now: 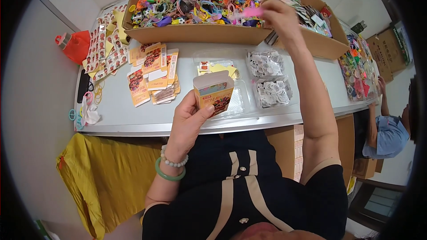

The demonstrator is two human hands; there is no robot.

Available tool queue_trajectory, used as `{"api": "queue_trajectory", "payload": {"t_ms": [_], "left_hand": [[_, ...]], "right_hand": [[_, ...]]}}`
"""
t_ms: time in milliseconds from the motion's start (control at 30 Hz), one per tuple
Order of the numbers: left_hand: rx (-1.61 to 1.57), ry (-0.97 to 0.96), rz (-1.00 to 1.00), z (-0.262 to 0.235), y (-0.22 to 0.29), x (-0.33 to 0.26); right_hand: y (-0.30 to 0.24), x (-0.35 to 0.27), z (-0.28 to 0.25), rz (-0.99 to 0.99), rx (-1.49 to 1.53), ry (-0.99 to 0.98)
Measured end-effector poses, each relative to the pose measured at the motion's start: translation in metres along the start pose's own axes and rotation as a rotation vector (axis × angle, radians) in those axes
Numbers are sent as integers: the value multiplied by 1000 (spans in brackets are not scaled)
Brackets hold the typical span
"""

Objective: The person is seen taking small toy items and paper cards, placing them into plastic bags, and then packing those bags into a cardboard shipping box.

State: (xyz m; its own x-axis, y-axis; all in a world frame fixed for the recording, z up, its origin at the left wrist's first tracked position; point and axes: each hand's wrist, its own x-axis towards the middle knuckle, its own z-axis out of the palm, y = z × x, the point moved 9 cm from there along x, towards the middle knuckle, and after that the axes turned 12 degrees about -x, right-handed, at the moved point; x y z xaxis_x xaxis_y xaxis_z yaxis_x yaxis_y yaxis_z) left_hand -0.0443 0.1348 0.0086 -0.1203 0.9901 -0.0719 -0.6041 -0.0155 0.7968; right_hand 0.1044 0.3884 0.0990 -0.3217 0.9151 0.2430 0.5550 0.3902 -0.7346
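My left hand (187, 120) is closed around a small orange-yellow printed carton (219, 98). Its white top flap stands up, and something greenish shows inside. Over the right end of a large cardboard box (200, 34), my right hand (281, 18) pinches a small bright pink trinket (252, 12), whose exact kind I cannot make out. Many small colourful toys and bands (195, 6) fill that box. Below my hands, clear plastic trays hold yellow cards (224, 69) and two heaps of small white printed packets (265, 64). The left carton hides part of one tray.
Flat printed cartons (153, 73) lie stacked on the left of the white table (120, 111). Sticker sheets (104, 44), a red bag (75, 46) and scissors (80, 118) are farther left. Another cardboard box (327, 46) holds packets. A co-worker (387, 133) stands at right beside a toy-filled bin (359, 69).
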Motion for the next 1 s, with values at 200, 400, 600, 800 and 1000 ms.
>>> {"api": "queue_trajectory", "payload": {"t_ms": [200,400,600,800,1000], "left_hand": [[7,-12,-12,-1,-2,4],[1,11,-13,-9,-2,7],[-18,1,-19,-8,-1,11],[-12,-49,-20,-2,-9,13],[7,-59,-34,5,-14,7]], "right_hand": [[13,44,73,-153,-723,-203],[-13,61,104,-474,-976,-90],[-8,71,19,-489,-509,183],[-8,37,21,29,360,-191],[-16,15,17,31,415,-228]]}}
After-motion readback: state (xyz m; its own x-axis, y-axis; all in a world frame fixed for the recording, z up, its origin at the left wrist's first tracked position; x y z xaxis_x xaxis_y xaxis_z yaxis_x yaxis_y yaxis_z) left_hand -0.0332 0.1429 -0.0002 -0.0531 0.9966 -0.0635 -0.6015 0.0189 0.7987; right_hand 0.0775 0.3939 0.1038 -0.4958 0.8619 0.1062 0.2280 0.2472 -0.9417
